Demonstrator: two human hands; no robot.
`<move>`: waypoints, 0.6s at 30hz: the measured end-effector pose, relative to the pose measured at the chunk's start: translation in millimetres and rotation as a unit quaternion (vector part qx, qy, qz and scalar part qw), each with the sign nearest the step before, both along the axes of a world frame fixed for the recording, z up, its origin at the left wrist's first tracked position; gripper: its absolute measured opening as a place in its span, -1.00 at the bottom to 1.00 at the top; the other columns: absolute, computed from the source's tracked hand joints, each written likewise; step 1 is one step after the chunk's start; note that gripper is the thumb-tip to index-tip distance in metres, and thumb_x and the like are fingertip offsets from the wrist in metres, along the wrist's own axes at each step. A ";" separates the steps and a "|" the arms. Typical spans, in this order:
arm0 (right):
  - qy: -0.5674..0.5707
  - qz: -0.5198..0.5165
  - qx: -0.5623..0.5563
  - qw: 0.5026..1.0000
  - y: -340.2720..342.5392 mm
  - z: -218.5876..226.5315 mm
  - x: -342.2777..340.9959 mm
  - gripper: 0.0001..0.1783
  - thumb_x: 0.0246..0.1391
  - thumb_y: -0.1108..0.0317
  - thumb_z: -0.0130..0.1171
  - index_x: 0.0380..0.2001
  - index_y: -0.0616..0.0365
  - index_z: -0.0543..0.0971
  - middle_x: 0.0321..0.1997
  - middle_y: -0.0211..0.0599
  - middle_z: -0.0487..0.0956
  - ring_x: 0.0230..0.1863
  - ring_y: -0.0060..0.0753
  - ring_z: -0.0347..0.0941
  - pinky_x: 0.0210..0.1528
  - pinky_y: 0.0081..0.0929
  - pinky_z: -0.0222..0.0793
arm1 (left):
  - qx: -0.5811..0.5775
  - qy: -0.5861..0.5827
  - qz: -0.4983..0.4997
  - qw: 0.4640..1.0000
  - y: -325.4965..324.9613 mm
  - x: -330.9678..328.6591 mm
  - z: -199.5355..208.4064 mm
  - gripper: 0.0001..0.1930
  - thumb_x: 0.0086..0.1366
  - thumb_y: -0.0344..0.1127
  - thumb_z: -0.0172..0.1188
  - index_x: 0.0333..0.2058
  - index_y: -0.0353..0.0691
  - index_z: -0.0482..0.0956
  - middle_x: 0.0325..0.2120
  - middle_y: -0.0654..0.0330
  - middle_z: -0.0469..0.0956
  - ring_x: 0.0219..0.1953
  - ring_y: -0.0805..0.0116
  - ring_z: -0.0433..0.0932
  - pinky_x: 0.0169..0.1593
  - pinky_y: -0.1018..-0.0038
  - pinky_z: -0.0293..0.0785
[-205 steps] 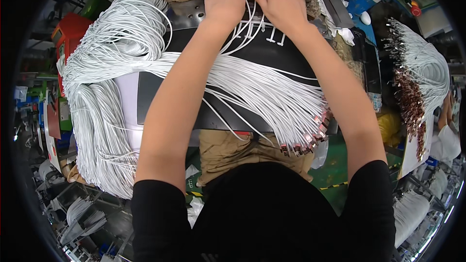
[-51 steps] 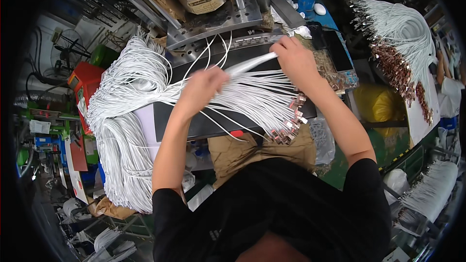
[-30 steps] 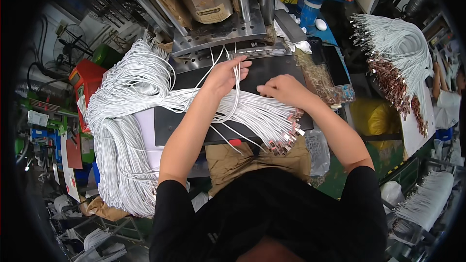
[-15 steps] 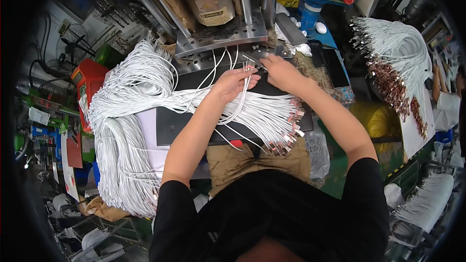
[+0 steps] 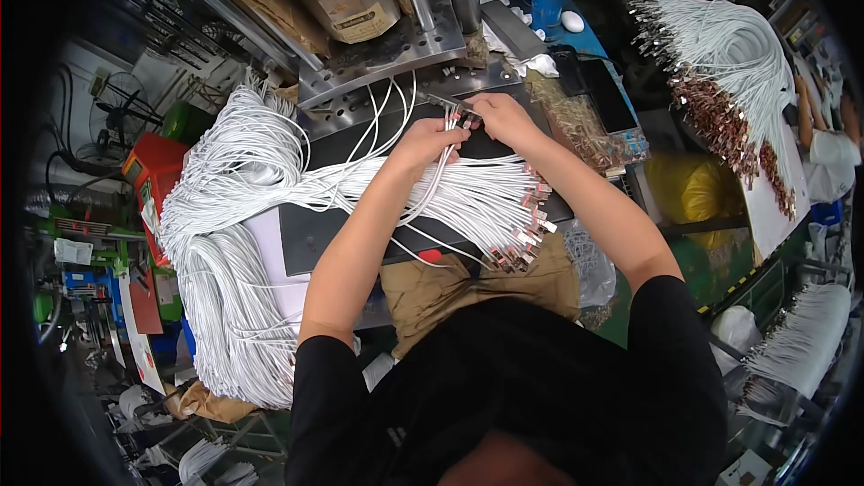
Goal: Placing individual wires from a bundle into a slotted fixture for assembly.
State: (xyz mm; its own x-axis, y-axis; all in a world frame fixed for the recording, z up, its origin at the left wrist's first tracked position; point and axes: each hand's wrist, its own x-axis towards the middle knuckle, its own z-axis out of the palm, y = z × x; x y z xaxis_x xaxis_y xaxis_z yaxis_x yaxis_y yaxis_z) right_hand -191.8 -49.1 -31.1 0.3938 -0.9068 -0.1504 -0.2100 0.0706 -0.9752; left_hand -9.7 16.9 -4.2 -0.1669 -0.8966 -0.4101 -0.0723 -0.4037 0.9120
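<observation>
Under the press, my left hand (image 5: 430,144) is closed around a few white cables (image 5: 441,168), holding them close to their connector ends. My right hand (image 5: 504,120) meets it from the right, fingers pinched on the end of a slim dark metal bar (image 5: 453,108). The cable tips lie against this bar, partly hidden by my fingers. Below both hands, a thick bundle of white cables (image 5: 481,207) fans out across the black work surface (image 5: 310,238). Reddish and silvery connectors (image 5: 526,247) cap its right end.
The press's steel plate (image 5: 382,58) overhangs the work just beyond my hands. Coiled white cables (image 5: 225,306) fill the left side. A dark phone (image 5: 612,103) lies to the right, near a blue bottle (image 5: 547,4). More cables (image 5: 733,54) hang over a rack farther right.
The whole view has shifted, so the press and bench sit higher and more to the left. My fingers have come closer together at the metal bar, with the cables still in my left hand.
</observation>
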 end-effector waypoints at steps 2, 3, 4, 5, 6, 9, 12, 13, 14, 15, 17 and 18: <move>0.032 0.004 -0.040 0.999 -0.4 -1.3 1.1 -0.55 0.23 0.17 -0.08 -0.04 0.24 0.63 -0.47 -0.28 0.61 -0.61 -0.46 0.43 -0.48 -0.42 0.34 | 0.007 -0.003 0.004 1.000 -0.7 -0.4 0.7 -0.83 0.26 -0.28 0.30 -0.36 -0.26 0.57 -0.54 0.33 0.52 -0.56 0.57 0.46 -0.44 0.63 0.38; 0.033 -0.004 -0.050 0.998 -1.8 -0.7 1.2 -0.55 0.23 0.17 -0.08 -0.04 0.24 0.63 -0.47 -0.28 0.61 -0.61 -0.46 0.43 -0.48 -0.42 0.34 | 0.009 0.001 -0.001 1.000 -1.0 0.0 0.9 -0.83 0.26 -0.28 0.30 -0.36 -0.26 0.57 -0.54 0.33 0.52 -0.56 0.57 0.46 -0.44 0.63 0.38; 0.014 0.002 -0.026 1.000 -3.6 0.5 0.8 -0.57 0.23 0.21 -0.08 -0.05 0.25 0.62 -0.46 -0.29 0.61 -0.61 -0.49 0.41 -0.50 -0.45 0.32 | 0.010 -0.002 -0.002 1.000 -1.2 0.8 1.0 -0.84 0.26 -0.29 0.30 -0.35 -0.26 0.58 -0.54 0.32 0.52 -0.56 0.57 0.46 -0.44 0.63 0.38; -0.006 0.007 -0.002 1.000 -5.3 1.9 0.2 -0.59 0.23 0.24 -0.08 -0.07 0.26 0.62 -0.45 -0.30 0.60 -0.61 -0.53 0.39 -0.51 -0.49 0.31 | 0.011 -0.004 -0.002 1.000 -1.3 1.7 0.9 -0.84 0.26 -0.29 0.29 -0.35 -0.26 0.58 -0.53 0.32 0.53 -0.56 0.57 0.46 -0.44 0.63 0.38; -0.014 -0.004 0.022 1.000 -6.3 3.3 -0.5 -0.60 0.22 0.27 -0.09 -0.08 0.26 0.62 -0.45 -0.31 0.59 -0.61 -0.56 0.38 -0.53 -0.52 0.29 | 0.014 -0.002 -0.010 1.000 -1.3 2.8 0.9 -0.84 0.25 -0.29 0.29 -0.34 -0.27 0.58 -0.53 0.32 0.53 -0.56 0.57 0.46 -0.44 0.63 0.38; -0.008 0.006 0.005 1.000 -3.3 4.9 -1.6 -0.60 0.22 0.27 -0.09 -0.07 0.27 0.62 -0.45 -0.30 0.60 -0.61 -0.55 0.38 -0.51 -0.52 0.30 | 0.012 -0.005 -0.008 1.000 -0.1 4.2 -0.1 -0.82 0.24 -0.27 0.31 -0.32 -0.27 0.60 -0.52 0.32 0.53 -0.52 0.55 0.49 -0.40 0.61 0.43; 0.012 -0.006 -0.023 1.000 5.1 2.9 0.4 -0.59 0.21 0.25 -0.08 -0.08 0.27 0.62 -0.44 -0.27 0.61 -0.57 -0.50 0.44 -0.46 -0.50 0.35 | -0.002 0.004 -0.010 1.000 2.1 1.5 -1.7 -0.81 0.24 -0.26 0.31 -0.29 -0.27 0.61 -0.52 0.32 0.53 -0.50 0.54 0.50 -0.37 0.60 0.45; 0.022 -0.011 -0.042 0.999 7.5 2.2 1.4 -0.58 0.20 0.22 -0.06 -0.08 0.26 0.63 -0.42 -0.25 0.63 -0.53 -0.45 0.48 -0.41 -0.48 0.39 | -0.014 0.011 -0.005 1.000 3.4 0.4 -2.0 -0.80 0.25 -0.26 0.31 -0.28 -0.27 0.61 -0.51 0.32 0.54 -0.49 0.54 0.51 -0.36 0.60 0.45; 0.022 -0.022 -0.065 0.997 8.6 1.6 2.2 -0.57 0.19 0.19 -0.05 -0.08 0.25 0.63 -0.41 -0.23 0.65 -0.49 -0.40 0.53 -0.36 -0.45 0.42 | -0.019 0.004 0.013 1.000 4.3 -0.8 -2.0 -0.80 0.25 -0.25 0.30 -0.27 -0.28 0.61 -0.51 0.31 0.55 -0.49 0.54 0.51 -0.36 0.60 0.45; 0.033 -0.015 -0.060 0.998 8.5 1.3 2.6 -0.57 0.19 0.19 -0.05 -0.08 0.25 0.63 -0.41 -0.23 0.65 -0.49 -0.40 0.53 -0.36 -0.45 0.42 | -0.026 0.018 0.000 1.000 5.4 -1.2 -2.0 -0.80 0.25 -0.25 0.30 -0.27 -0.28 0.61 -0.51 0.31 0.55 -0.49 0.54 0.51 -0.36 0.60 0.45; 0.063 -0.005 -0.136 0.989 4.9 1.6 1.8 -0.59 0.14 0.20 0.04 -0.11 0.28 0.64 -0.42 -0.25 0.64 -0.46 -0.43 0.54 -0.33 -0.49 0.43 | -0.017 0.055 0.026 0.998 6.9 0.1 -1.5 -0.79 0.27 -0.24 0.30 -0.28 -0.28 0.62 -0.48 0.29 0.56 -0.47 0.54 0.52 -0.36 0.60 0.45; 0.081 0.018 -0.160 0.984 1.5 2.5 -0.1 -0.59 0.11 0.20 0.08 -0.13 0.29 0.64 -0.43 -0.27 0.64 -0.44 -0.45 0.54 -0.31 -0.50 0.43 | -0.026 0.096 0.015 0.995 7.3 2.6 -0.9 -0.79 0.27 -0.24 0.29 -0.28 -0.29 0.62 -0.47 0.29 0.57 -0.46 0.54 0.52 -0.36 0.60 0.45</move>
State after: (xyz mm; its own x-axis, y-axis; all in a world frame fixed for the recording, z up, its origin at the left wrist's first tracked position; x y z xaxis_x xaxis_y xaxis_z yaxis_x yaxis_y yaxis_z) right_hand -191.9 -47.5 -28.6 0.4204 -0.9042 0.0761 -0.3622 -0.2441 -0.8996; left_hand -7.1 24.2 -5.1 -0.2105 -0.9214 -0.3267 0.1161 -0.3553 0.9275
